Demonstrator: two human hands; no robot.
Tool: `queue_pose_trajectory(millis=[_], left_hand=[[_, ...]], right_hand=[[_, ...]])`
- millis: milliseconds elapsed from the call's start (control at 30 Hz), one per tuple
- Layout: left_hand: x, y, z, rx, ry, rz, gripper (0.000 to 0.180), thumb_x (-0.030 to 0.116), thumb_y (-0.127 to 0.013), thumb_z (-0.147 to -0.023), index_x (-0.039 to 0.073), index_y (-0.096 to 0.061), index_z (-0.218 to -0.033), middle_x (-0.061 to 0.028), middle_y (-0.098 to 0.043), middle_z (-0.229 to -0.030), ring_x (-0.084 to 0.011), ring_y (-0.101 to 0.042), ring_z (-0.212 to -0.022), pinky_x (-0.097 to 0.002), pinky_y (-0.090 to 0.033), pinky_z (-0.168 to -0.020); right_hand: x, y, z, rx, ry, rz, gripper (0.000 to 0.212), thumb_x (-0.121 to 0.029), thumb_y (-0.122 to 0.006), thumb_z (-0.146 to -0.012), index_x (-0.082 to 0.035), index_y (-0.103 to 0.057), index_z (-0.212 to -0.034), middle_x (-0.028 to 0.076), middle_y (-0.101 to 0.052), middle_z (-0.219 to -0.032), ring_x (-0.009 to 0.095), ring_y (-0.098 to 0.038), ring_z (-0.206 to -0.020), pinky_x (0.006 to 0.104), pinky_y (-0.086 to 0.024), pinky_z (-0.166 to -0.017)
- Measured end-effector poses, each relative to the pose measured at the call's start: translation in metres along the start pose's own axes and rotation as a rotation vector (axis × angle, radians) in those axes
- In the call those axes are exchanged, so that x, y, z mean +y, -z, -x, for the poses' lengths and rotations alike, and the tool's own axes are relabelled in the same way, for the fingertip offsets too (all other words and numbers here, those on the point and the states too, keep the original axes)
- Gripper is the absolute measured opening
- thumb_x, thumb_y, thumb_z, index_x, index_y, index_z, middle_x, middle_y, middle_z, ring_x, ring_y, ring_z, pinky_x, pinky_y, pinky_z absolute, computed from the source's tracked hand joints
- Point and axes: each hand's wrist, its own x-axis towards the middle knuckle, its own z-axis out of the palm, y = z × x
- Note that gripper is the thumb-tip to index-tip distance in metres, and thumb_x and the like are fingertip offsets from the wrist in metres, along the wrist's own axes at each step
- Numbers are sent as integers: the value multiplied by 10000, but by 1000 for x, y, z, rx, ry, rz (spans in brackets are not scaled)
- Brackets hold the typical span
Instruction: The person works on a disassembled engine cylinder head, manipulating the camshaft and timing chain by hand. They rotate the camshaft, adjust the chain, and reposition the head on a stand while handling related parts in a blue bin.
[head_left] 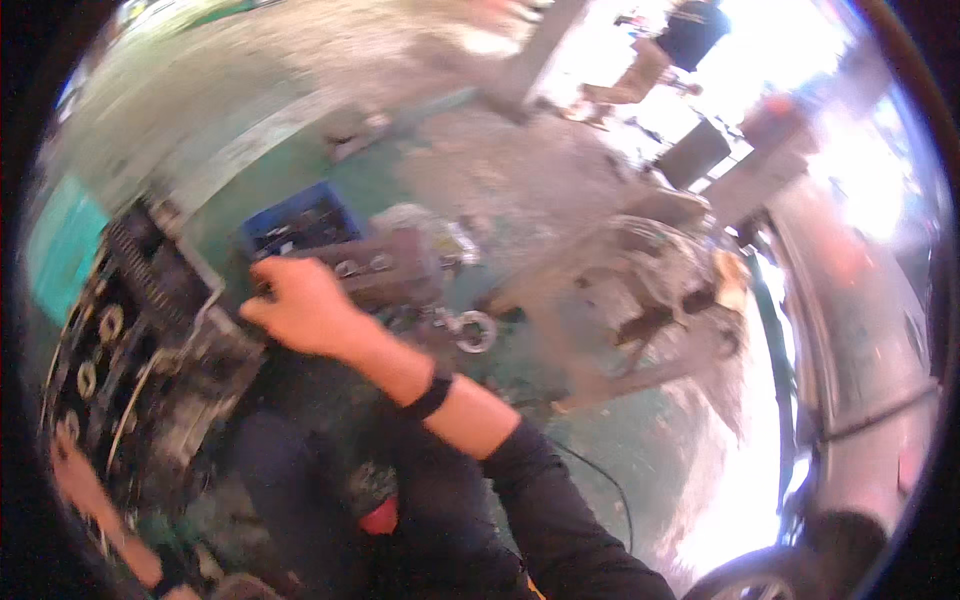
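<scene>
My right hand (305, 308) is raised in front of me, fingers curled and thumb drawn toward the index finger. Anything between the fingertips is too blurred to make out. Left of it lies a large, dark, greasy engine block (185, 400) with round openings along one side. My left hand (78, 475) is at the block's near left edge, at the rim of the picture, its fingers smeared and partly lost against the dark metal. Just beyond my right hand sits a brown metal engine part (395, 262) with round holes in its face.
A blue crate (345, 205) with dark parts stands behind the right hand. A shiny metal ring (474, 332) lies on the green floor. To the right, a brown board (590, 345) carries several metal parts. A car (870, 370) stands at the far right, a cable (610, 480) nearby.
</scene>
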Motion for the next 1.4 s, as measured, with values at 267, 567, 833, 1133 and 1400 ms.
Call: queue_pose_trajectory(millis=[267, 567, 833, 1133, 1400], left_hand=[[107, 56, 55, 154, 12, 310, 302, 302, -659, -937, 12, -742, -926, -157, -742, -877, -270, -699, -789, -375, -541, -771], [113, 107, 60, 280, 192, 785, 172, 132, -676, -941, -36, -659, -912, 15, -565, -714, -52, -466, -658, -255, -417, -590], [66, 132, 83, 306, 207, 693, 109, 75, -673, -915, -34, -661, -919, -42, -598, -783, -98, -517, -647, -262, -449, -614], [40, 125, 96, 333, 173, 523, 119, 7, -707, -829, -23, -682, -941, -106, -638, -895, -201, -617, -731, -324, -494, -676], [36, 120, 98, 334, 164, 449, 184, 37, -742, -797, -7, -674, -963, -124, -632, -991, -266, -622, -823, -361, -499, -736]], right_hand=[[4, -2, -4, 2, -52, 35, 480, -183, -740, -837, 16, -627, -1259, 217, -715, -1080, 307, -704, -918, 376, -538, -843], [44, -43, -21, -102, -2, -163, 452, -72, -702, -885, 108, -568, -1278, 241, -701, -1079, 276, -679, -968, 370, -516, -873], [48, -33, -23, -65, -29, -132, 437, -58, -666, -913, 94, -552, -1306, 205, -673, -1144, 253, -657, -987, 357, -523, -886], [87, -29, -36, -52, -40, -106, 460, -131, -652, -939, 95, -540, -1323, 230, -634, -1256, 315, -616, -1149, 405, -465, -1008], [85, -14, -35, -77, -32, -49, 417, -136, -654, -934, 95, -572, -1271, 198, -649, -1211, 270, -624, -1091, 365, -483, -950]])
